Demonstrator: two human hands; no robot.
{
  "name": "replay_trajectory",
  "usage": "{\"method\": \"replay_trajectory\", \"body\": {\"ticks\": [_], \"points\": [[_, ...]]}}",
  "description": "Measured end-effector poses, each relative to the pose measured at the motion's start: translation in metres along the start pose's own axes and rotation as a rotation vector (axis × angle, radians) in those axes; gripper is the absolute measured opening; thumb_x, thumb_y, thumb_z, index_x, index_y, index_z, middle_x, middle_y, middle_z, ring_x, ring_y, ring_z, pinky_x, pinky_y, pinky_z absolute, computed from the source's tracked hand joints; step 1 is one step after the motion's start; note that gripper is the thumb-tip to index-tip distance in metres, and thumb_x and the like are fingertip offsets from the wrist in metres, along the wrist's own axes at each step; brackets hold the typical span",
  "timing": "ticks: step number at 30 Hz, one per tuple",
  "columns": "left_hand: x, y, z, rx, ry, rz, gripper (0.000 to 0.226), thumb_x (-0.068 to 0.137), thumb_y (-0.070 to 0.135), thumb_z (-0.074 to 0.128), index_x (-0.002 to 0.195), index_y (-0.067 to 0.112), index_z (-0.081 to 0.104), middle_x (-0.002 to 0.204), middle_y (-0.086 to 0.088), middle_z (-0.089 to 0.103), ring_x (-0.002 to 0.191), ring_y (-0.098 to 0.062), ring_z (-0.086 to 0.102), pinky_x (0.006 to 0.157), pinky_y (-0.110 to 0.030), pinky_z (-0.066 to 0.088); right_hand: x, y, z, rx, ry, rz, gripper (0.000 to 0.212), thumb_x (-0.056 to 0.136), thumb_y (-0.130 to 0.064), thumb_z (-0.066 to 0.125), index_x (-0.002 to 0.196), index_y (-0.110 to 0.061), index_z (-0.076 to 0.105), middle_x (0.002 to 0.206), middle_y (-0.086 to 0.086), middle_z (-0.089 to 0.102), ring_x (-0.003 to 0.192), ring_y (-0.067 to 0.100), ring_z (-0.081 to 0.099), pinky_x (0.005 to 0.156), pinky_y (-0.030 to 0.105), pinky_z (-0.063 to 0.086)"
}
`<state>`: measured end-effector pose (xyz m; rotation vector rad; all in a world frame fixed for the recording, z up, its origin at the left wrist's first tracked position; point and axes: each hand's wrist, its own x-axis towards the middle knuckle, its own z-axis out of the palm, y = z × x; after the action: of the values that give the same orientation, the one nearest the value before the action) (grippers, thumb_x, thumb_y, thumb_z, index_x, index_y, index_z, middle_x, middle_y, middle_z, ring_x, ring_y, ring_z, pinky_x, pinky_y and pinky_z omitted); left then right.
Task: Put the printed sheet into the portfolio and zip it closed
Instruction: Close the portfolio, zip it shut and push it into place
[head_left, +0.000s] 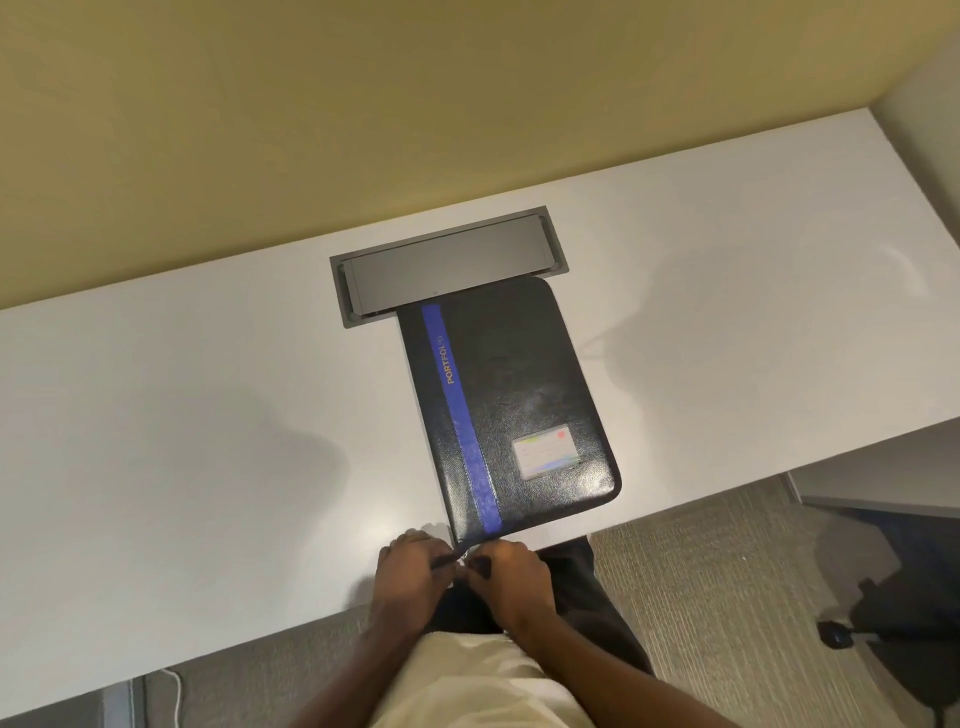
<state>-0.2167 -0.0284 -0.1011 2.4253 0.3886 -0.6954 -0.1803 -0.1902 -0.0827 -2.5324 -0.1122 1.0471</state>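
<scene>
At the worktop's (208, 415) near edge, the left hand (410, 569) has its fingers (415, 540) curled, pinching a dark strip of the zip (448, 560) at the near-left corner of the portfolio (509, 395). The portfolio lies flat and shut, blue stripe up, its far end overlapping a grey hatch (447, 262). No sheet is in view; it is judged to be inside already. The right hand (511, 569), just beside the left, has its fingers (506, 551) clamped on another dark piece of the zip. Which hand holds the slider cannot be told. The step in hand is judged to be starting the zip. The next move calls for one hand to steady the corner while the other draws the slider round the edge, easing it through the rounded corners.
</scene>
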Motion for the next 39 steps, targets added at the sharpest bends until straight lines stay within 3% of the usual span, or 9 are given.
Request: {"method": "replay_trajectory", "body": {"ticks": [7, 12, 20, 26, 33, 35, 37, 39], "points": [[0.000, -0.004, -0.002, -0.015, 0.000, 0.069, 0.022, 0.083, 0.045, 0.063, 0.081, 0.027, 0.074, 0.081, 0.011, 0.066, 0.085, -0.016, 0.063, 0.079, -0.036, 0.047, 0.004, -0.008, 0.009, -0.069, 0.054, -0.016, 0.030, 0.098, -0.040, 0.048, 0.109, -0.021, 0.069, 0.112, 0.003, 0.074, 0.107, 0.027, 0.067, 0.088, 0.037, 0.052], [-0.004, -0.004, 0.001, 0.073, 0.045, 0.096, 0.010, 0.086, 0.038, 0.067, 0.084, 0.030, 0.073, 0.087, 0.013, 0.066, 0.092, -0.018, 0.060, 0.081, -0.036, 0.042, 0.002, -0.005, 0.011, -0.092, 0.124, 0.013, 0.028, 0.099, -0.038, 0.046, 0.104, -0.018, 0.065, 0.110, 0.005, 0.073, 0.105, 0.028, 0.069, 0.087, 0.037, 0.051], [-0.009, 0.006, -0.005, 0.217, 0.097, 0.112, 0.010, 0.084, 0.030, 0.075, 0.075, 0.026, 0.072, 0.081, 0.008, 0.065, 0.084, -0.025, 0.061, 0.076, -0.040, 0.044, 0.007, 0.021, -0.002, -0.104, 0.244, 0.092, 0.026, 0.101, -0.035, 0.046, 0.106, -0.017, 0.064, 0.107, 0.005, 0.073, 0.097, 0.031, 0.073, 0.082, 0.040, 0.054], [-0.007, -0.004, -0.003, 0.233, 0.135, 0.118, 0.012, 0.084, 0.035, 0.067, 0.076, 0.027, 0.072, 0.082, 0.011, 0.065, 0.086, -0.023, 0.061, 0.078, -0.039, 0.043, 0.008, 0.071, -0.030, -0.066, 0.363, 0.143, 0.019, 0.099, -0.034, 0.054, 0.094, -0.019, 0.064, 0.098, 0.003, 0.072, 0.087, 0.030, 0.072, 0.071, 0.038, 0.050], [-0.002, -0.009, 0.002, 0.312, 0.148, 0.181, 0.018, 0.084, 0.039, 0.061, 0.073, 0.028, 0.072, 0.078, 0.012, 0.064, 0.083, -0.022, 0.059, 0.077, -0.038, 0.042, 0.015, 0.112, -0.058, -0.162, 0.377, 0.113, 0.021, 0.099, -0.040, 0.054, 0.103, -0.022, 0.065, 0.102, 0.000, 0.072, 0.087, 0.027, 0.073, 0.070, 0.037, 0.052], [-0.003, -0.006, 0.003, 0.312, 0.179, 0.201, 0.023, 0.086, 0.040, 0.055, 0.077, 0.029, 0.073, 0.084, 0.012, 0.064, 0.088, -0.023, 0.060, 0.082, -0.040, 0.043, 0.015, 0.118, -0.061, -0.151, 0.387, 0.090, 0.020, 0.099, -0.040, 0.055, 0.102, -0.023, 0.065, 0.101, 0.000, 0.072, 0.087, 0.027, 0.072, 0.071, 0.037, 0.053], [-0.003, 0.003, 0.005, 0.324, 0.256, 0.271, 0.018, 0.084, 0.037, 0.060, 0.093, 0.029, 0.073, 0.106, 0.005, 0.066, 0.105, -0.028, 0.062, 0.094, -0.045, 0.042, 0.014, 0.118, -0.061, -0.092, 0.385, 0.074, 0.019, 0.100, -0.039, 0.053, 0.100, -0.023, 0.064, 0.100, -0.001, 0.070, 0.089, 0.027, 0.071, 0.073, 0.038, 0.053], [0.004, 0.025, 0.008, 0.327, 0.257, 0.368, 0.045, 0.080, 0.037, 0.066, 0.122, 0.024, 0.067, 0.137, -0.005, 0.057, 0.130, -0.033, 0.054, 0.109, -0.050, 0.037, 0.013, 0.117, -0.058, -0.025, 0.384, 0.079, 0.018, 0.100, -0.037, 0.052, 0.096, -0.023, 0.063, 0.099, -0.002, 0.068, 0.089, 0.027, 0.068, 0.071, 0.037, 0.050]]}}
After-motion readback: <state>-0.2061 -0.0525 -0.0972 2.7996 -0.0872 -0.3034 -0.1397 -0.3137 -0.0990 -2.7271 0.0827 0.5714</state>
